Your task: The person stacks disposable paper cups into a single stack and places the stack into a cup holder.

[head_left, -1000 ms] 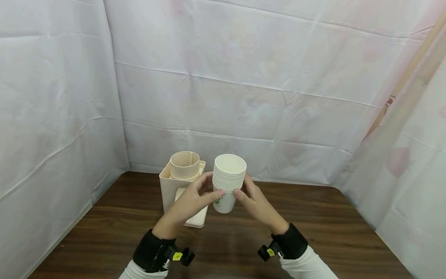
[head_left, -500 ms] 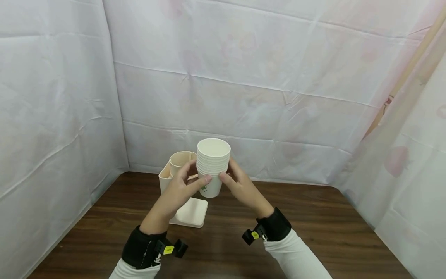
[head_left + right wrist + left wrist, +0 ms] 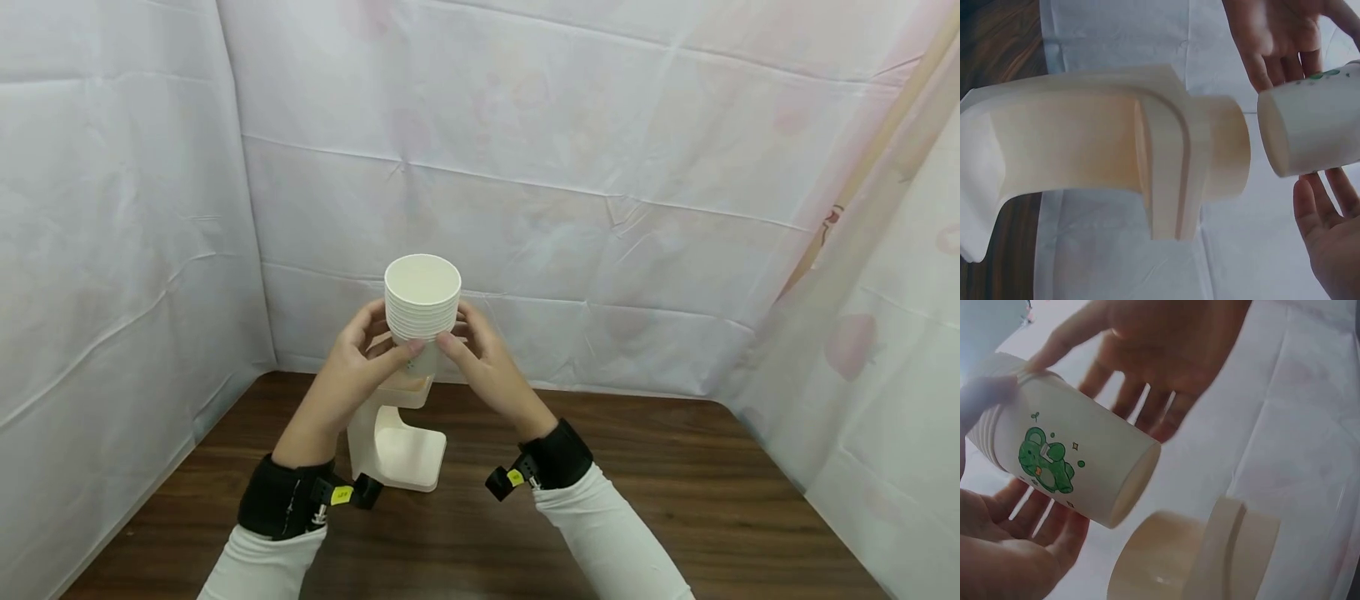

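A nested stack of white paper cups is held upright between both hands, bottom end down. My left hand grips its left side and my right hand its right, thumbs in front just below the stacked rims. A green cartoon animal print shows on the lowest cup in the left wrist view. Below the stack stands a cream C-shaped cup dispenser, with a round tube on its upper arm. In the right wrist view the bottom of the cup stack is apart from the tube's end, in line with it.
The dispenser's flat base rests on the dark wooden table. Pale printed cloth hangs behind the table and along both sides. Black straps with small cameras circle both wrists.
Both hands have carried the cup stack left, up and away from me, from the dispenser's right side to over its tube. The dispenser stays where it stood.
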Action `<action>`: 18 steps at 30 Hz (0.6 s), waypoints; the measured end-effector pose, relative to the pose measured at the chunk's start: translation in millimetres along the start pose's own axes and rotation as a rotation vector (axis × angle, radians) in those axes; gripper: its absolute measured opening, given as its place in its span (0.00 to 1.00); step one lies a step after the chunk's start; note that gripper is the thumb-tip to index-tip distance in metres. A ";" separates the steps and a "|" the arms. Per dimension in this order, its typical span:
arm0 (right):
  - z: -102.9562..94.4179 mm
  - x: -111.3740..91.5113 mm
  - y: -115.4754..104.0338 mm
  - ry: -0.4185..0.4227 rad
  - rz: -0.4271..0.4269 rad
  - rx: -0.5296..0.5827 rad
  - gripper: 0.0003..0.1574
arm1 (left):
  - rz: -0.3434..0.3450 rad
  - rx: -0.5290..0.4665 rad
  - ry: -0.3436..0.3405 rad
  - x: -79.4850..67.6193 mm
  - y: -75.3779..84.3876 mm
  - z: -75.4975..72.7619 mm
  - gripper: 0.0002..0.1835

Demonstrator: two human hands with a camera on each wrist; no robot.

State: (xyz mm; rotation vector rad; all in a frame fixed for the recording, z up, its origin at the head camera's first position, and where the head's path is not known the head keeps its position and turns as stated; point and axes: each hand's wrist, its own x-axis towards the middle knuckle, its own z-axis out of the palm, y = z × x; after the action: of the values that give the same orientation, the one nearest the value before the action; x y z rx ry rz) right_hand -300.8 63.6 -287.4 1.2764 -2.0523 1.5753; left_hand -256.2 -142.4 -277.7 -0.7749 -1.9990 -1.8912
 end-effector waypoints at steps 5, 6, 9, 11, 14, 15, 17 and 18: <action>4.6 11.7 -3.0 0.004 0.001 0.014 0.42 | 0.057 0.057 0.024 9.5 -1.1 -12.3 0.37; 5.4 13.7 -2.5 0.002 0.002 0.016 0.42 | 0.060 0.065 0.028 11.2 -1.9 -14.5 0.37; 7.4 19.9 0.3 -0.006 0.006 0.016 0.39 | 0.060 0.080 0.034 15.7 -5.7 -20.5 0.37; 8.5 22.9 3.6 -0.015 0.014 0.024 0.37 | 0.059 0.081 0.037 18.6 -8.5 -23.3 0.37; 10.4 25.7 9.2 -0.028 0.028 0.035 0.36 | 0.058 0.082 0.049 21.5 -13.3 -26.3 0.37; 11.5 26.0 11.0 -0.034 0.032 0.040 0.36 | 0.057 0.079 0.052 22.1 -15.0 -27.3 0.37; 14.1 26.8 14.7 -0.045 0.040 0.046 0.36 | 0.053 0.075 0.057 22.7 -19.3 -29.6 0.37; 15.5 27.0 16.3 -0.052 0.043 0.046 0.36 | 0.049 0.071 0.061 22.6 -21.6 -30.8 0.37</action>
State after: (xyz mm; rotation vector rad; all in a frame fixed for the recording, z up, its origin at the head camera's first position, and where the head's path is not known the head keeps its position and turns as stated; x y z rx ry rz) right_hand -324.3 37.6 -286.2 1.3107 -2.0991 1.6332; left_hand -291.5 -168.4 -280.1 -0.7321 -1.9803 -1.7845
